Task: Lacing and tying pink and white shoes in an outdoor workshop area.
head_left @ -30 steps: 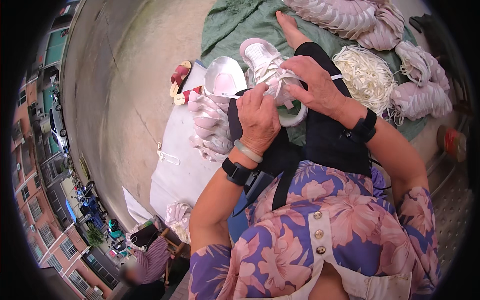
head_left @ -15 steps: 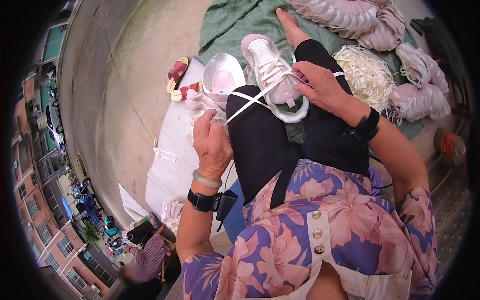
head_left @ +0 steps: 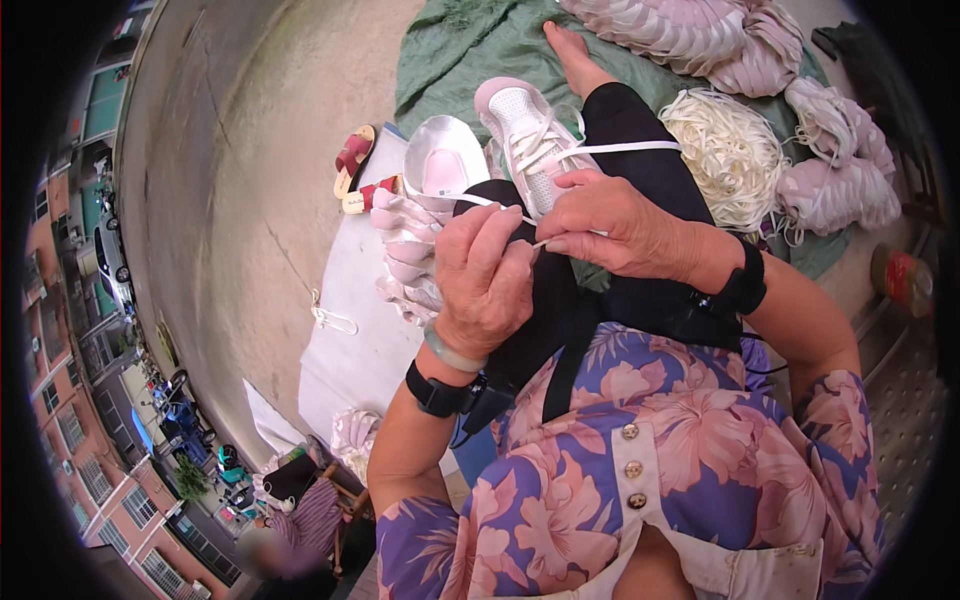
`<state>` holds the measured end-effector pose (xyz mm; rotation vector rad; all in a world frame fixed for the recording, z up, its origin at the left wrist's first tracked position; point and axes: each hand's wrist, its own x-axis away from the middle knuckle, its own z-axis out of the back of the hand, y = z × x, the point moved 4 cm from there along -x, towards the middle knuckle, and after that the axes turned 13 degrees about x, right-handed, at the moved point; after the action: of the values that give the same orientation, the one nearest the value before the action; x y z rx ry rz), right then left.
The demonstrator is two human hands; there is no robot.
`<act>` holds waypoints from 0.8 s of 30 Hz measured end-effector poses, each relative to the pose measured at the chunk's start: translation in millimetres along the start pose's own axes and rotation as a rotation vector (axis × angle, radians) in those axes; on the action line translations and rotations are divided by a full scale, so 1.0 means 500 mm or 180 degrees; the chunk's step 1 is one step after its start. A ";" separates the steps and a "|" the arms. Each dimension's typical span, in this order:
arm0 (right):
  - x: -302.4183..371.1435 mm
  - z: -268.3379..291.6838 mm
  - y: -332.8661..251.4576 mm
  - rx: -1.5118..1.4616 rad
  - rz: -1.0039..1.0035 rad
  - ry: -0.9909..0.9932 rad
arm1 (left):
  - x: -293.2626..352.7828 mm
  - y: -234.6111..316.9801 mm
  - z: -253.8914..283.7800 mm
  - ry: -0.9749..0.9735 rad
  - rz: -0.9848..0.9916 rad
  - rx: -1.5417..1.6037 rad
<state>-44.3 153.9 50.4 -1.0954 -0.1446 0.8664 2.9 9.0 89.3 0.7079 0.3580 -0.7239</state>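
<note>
Between my thighs rests a white and pink sneaker upper (head_left: pixel 520 125), toe pointing away from me, its white laces partly threaded. My left hand (head_left: pixel 485 275) is closed in a pinch on a white shoelace just nearer than the shoe. Fingertips of my right hand (head_left: pixel 625 225) pinch the lace close to the left fingertips, a short end sticking out past them. Another length of shoelace (head_left: pixel 630 148) stretches from the eyelets over my right thigh. The shoe's heel opening is hidden behind my hands.
A stack of pink-white uppers (head_left: pixel 405 240) and a pale oval upper (head_left: pixel 445 160) lie left, beside red sandals (head_left: pixel 355 160). Right are a heap of laces (head_left: pixel 725 150), bundled uppers (head_left: pixel 840 195) and a jar (head_left: pixel 900 280). Green cloth (head_left: pixel 450 60) lies beneath. Another person (head_left: pixel 310 520) sits lower left.
My left hand has moved right and my right hand slightly down, so they now meet at the lace. One lace length now lies over my right thigh.
</note>
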 end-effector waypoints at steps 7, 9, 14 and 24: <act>0.071 0.061 0.048 0.0320 -0.0663 0.0251 | -0.027 -0.071 -0.087 -0.0251 0.0399 -0.0053; 0.082 0.076 0.059 0.0571 -0.0868 0.0452 | -0.046 -0.098 -0.124 -0.0288 0.0480 -0.0233; 0.078 0.083 0.082 0.0448 -0.1119 0.0703 | -0.064 -0.132 -0.183 -0.0617 0.0726 -0.0496; 0.007 0.030 0.138 0.2029 -0.0050 0.0846 | -0.038 -0.175 -0.152 0.0340 0.1913 0.1689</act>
<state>-87.0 179.0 0.1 -0.5964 0.3275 0.6740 -77.0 24.3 4.5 1.2884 0.0298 -0.1982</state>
